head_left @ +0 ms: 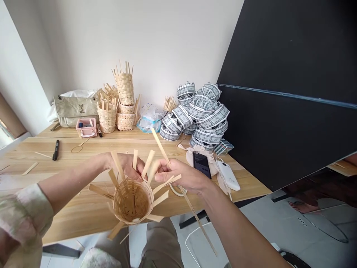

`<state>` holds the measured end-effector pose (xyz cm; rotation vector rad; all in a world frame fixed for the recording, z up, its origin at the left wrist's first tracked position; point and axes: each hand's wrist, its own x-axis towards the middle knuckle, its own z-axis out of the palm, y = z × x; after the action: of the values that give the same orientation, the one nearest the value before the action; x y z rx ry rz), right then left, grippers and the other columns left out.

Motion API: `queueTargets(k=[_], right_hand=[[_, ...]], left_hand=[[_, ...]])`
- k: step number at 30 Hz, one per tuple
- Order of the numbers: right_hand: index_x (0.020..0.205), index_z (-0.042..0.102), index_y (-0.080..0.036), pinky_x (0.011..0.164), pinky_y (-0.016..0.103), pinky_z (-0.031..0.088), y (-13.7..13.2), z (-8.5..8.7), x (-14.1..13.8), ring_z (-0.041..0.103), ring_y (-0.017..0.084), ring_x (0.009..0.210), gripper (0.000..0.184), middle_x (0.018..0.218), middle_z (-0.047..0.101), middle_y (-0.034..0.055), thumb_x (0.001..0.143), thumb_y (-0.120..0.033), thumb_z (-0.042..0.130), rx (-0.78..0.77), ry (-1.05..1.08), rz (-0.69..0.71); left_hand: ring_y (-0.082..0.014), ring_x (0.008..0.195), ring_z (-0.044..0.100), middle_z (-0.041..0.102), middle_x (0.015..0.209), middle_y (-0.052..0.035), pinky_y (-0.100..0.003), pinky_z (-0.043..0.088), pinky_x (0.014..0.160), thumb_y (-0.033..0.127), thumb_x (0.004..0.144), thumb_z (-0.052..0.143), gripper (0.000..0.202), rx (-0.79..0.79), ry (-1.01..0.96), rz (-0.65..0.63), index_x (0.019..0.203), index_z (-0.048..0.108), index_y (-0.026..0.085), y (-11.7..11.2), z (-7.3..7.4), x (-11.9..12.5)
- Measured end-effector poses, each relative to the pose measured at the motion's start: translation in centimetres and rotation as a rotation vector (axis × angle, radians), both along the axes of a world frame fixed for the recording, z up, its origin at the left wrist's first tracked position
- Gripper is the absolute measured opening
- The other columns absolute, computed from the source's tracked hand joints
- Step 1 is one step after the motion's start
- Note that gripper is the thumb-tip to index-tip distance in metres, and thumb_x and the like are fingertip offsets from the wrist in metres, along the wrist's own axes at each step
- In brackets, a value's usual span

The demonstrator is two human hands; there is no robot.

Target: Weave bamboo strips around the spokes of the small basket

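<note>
I hold a small half-woven bamboo basket (133, 201) over the table's front edge, its mouth tilted toward me and loose upright strips fanning out around the rim. My left hand (122, 165) is closed on the basket's far rim among the strips. My right hand (181, 175) pinches a long thin bamboo strip (192, 208) that runs from above the basket down past my wrist toward the floor.
On the wooden table (83, 208) lie a black marker (55, 149), a phone (202, 164), a white power bank (228, 175), a pink box (86, 127), a beige bag (75, 108), stacked woven baskets (124, 96) and a pile of patterned ribbon rolls (200, 115). A black panel (287, 93) stands at right.
</note>
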<state>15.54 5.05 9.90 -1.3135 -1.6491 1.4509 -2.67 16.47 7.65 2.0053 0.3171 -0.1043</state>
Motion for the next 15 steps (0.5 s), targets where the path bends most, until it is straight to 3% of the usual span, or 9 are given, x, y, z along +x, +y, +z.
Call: queueTargets(k=[3,6,8,10,12,15], right_hand=[[0.109,0.051,-0.024,0.053,0.022,0.029,-1.3,1.0,1.0,0.036,0.008,0.056,0.037,0.072,0.046,-0.0040,0.079,-0.045,0.056,0.068,-0.091,-0.116],[0.119,0.045,-0.026,0.052,0.023,0.032,-3.0,1.4,1.4,0.038,0.011,0.059,0.049,0.080,0.048,0.0000,0.087,-0.060,0.026,0.120,-0.117,-0.198],[0.110,0.050,-0.025,0.054,0.024,0.034,-3.9,1.2,1.0,0.039,0.012,0.060,0.050,0.078,0.048,0.0001,0.089,-0.060,0.020,0.154,-0.187,-0.184],[0.087,0.054,-0.023,0.057,0.025,0.034,-4.6,0.7,0.3,0.039,0.012,0.059,0.045,0.069,0.045,-0.0015,0.091,-0.054,0.022,0.217,-0.294,-0.171],[0.068,0.047,-0.021,0.058,0.026,0.033,-5.1,0.0,-0.4,0.041,0.013,0.059,0.041,0.063,0.043,-0.0020,0.092,-0.046,0.026,0.307,-0.392,-0.207],[0.075,0.049,-0.023,0.056,0.027,0.032,-5.7,-1.2,-1.0,0.044,0.015,0.058,0.030,0.062,0.046,-0.0012,0.092,-0.036,0.029,0.375,-0.477,-0.283]], left_hand=[[-0.0165,0.070,0.056,0.065,0.081,-0.0068,-0.024,0.044,0.064,0.036,0.072,0.063,0.031,-0.089,-0.012,0.000,0.090,0.068,0.011,0.2,-0.1,-1.2],[-0.0138,0.069,0.054,0.061,0.079,-0.0025,-0.022,0.042,0.064,0.035,0.068,0.069,0.044,-0.111,-0.086,0.119,0.106,0.061,0.015,0.2,0.1,-2.5],[-0.0130,0.069,0.053,0.059,0.078,-0.0011,-0.021,0.042,0.064,0.032,0.065,0.072,0.043,-0.086,-0.133,0.178,0.103,0.061,0.016,0.2,0.4,-2.9],[-0.0126,0.067,0.052,0.059,0.075,-0.0017,-0.021,0.041,0.061,0.032,0.064,0.072,0.036,-0.027,-0.146,0.158,0.094,0.063,0.013,0.3,0.7,-3.0],[-0.0128,0.065,0.052,0.060,0.073,-0.0035,-0.021,0.041,0.060,0.032,0.068,0.069,0.031,0.063,-0.115,0.105,0.089,0.065,0.011,0.4,0.9,-2.7],[-0.0153,0.070,0.054,0.062,0.076,-0.0065,-0.023,0.042,0.064,0.032,0.073,0.064,0.027,0.187,-0.089,0.062,0.089,0.067,0.009,0.5,1.2,-2.2]])
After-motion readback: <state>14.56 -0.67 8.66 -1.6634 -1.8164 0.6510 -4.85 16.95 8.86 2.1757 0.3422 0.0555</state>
